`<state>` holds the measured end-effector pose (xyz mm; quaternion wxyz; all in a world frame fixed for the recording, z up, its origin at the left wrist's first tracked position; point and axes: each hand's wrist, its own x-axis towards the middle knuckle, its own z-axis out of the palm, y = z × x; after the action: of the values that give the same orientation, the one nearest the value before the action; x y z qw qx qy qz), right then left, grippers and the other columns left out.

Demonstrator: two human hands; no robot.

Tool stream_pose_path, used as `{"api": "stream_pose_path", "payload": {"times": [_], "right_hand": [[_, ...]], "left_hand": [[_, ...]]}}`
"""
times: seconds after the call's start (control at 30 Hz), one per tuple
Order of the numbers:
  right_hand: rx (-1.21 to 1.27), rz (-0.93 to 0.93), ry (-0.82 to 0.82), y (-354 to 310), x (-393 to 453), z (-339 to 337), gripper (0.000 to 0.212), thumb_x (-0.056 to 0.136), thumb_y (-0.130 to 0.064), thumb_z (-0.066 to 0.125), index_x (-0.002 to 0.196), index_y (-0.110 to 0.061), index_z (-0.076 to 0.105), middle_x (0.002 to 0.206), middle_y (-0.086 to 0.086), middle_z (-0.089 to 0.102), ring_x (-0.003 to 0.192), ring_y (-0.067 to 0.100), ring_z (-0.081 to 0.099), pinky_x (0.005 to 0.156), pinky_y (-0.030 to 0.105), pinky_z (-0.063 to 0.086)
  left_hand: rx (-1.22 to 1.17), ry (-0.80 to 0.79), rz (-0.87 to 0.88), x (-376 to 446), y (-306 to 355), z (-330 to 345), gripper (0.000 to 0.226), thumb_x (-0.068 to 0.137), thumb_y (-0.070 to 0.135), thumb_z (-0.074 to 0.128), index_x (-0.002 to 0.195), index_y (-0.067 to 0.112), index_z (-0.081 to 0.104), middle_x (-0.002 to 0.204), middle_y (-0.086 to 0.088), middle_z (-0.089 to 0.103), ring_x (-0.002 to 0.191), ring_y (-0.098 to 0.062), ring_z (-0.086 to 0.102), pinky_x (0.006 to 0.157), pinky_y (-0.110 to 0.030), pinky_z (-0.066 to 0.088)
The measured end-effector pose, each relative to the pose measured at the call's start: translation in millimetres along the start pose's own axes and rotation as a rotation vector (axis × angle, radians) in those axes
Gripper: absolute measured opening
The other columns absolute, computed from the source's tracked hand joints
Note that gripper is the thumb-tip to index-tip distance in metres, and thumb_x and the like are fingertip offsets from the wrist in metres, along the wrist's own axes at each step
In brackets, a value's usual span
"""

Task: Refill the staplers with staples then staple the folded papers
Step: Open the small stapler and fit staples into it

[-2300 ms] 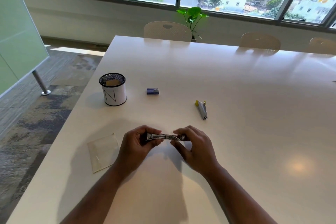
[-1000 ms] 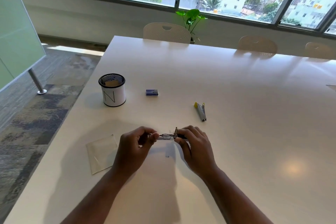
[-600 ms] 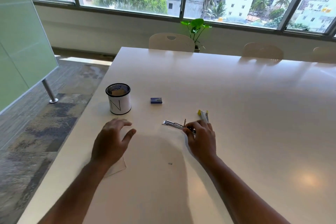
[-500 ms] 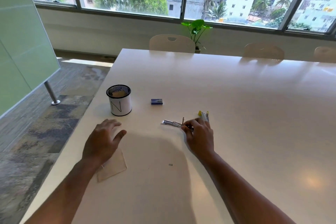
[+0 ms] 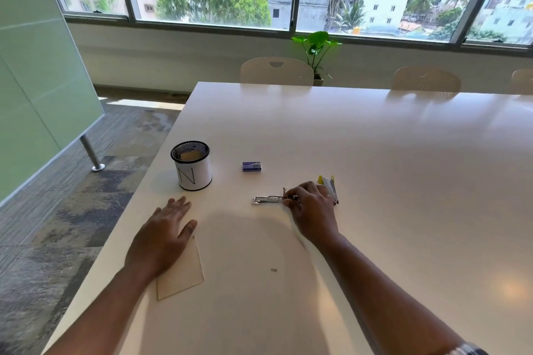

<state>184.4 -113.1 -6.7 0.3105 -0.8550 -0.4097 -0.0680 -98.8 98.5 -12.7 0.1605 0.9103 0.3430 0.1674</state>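
moved: left hand [image 5: 161, 239] has left the silver stapler [image 5: 266, 199], now flat, fingers straight, on folded paper [image 5: 180, 274] | right hand [image 5: 313, 210] pinches stapler's right end, set down beside yellow stapler [image 5: 328, 187] | axis: left-right; right hand nearer, staple box [image 5: 251, 166] just beyond

Glossy white tabletop [image 5: 375, 153], smooth enough to throw back the window light. Shiny bare metal on the opened stapler [image 5: 266, 199]. Black wire mesh rims the cup [image 5: 191, 164], its white wrap looks like paper. Folded paper [image 5: 180, 274] matt, faintly translucent, perhaps.
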Motion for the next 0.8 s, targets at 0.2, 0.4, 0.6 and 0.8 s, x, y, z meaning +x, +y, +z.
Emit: {"api": "stream_pose_path", "payload": {"times": [0.2, 0.4, 0.6, 0.8], "right_hand": [[0.094, -0.012, 0.152, -4.4, -16.1, -8.6, 0.026, 0.094, -0.032, 0.076, 0.118, -0.021, 0.076, 0.116, 0.0, 0.07, 0.121, 0.026, 0.055, 0.111, 0.039, 0.041], [0.339, -0.128, 0.019, -13.9, -61.0, -27.5, 0.015, 0.089, -0.035, 0.076, 0.103, -0.032, 0.074, 0.099, -0.021, 0.072, 0.1, 0.001, 0.061, 0.088, 0.027, 0.049], [0.367, -0.352, -0.361, -25.2, -70.6, -47.3, 0.027, 0.087, -0.051, 0.078, 0.107, -0.032, 0.075, 0.095, -0.018, 0.072, 0.096, 0.004, 0.064, 0.088, 0.036, 0.054], [0.298, -0.402, -0.499, -24.2, -69.1, -52.9, 0.025, 0.08, -0.045, 0.085, 0.102, -0.036, 0.079, 0.095, -0.015, 0.067, 0.099, 0.005, 0.061, 0.097, 0.043, 0.048]], "left_hand": [[-0.023, 0.001, -0.008, -0.3, 0.1, -1.0, 0.054, 0.102, 0.043, 0.052, 0.153, 0.025, 0.044, 0.164, 0.009, 0.034, 0.154, -0.007, 0.023, 0.126, -0.034, 0.018], [-0.025, 0.012, -0.019, 0.2, -2.4, -1.4, 0.054, 0.102, 0.047, 0.052, 0.152, 0.028, 0.046, 0.163, 0.012, 0.035, 0.153, -0.006, 0.025, 0.125, -0.033, 0.019], [-0.019, 0.026, -0.031, -0.8, -0.9, -1.5, 0.053, 0.101, 0.048, 0.053, 0.15, 0.03, 0.047, 0.162, 0.013, 0.037, 0.152, -0.009, 0.029, 0.124, -0.036, 0.024], [-0.02, 0.03, -0.032, -1.7, 1.2, -2.7, 0.052, 0.101, 0.046, 0.055, 0.149, 0.028, 0.049, 0.161, 0.011, 0.039, 0.151, -0.01, 0.031, 0.123, -0.036, 0.025]]}}
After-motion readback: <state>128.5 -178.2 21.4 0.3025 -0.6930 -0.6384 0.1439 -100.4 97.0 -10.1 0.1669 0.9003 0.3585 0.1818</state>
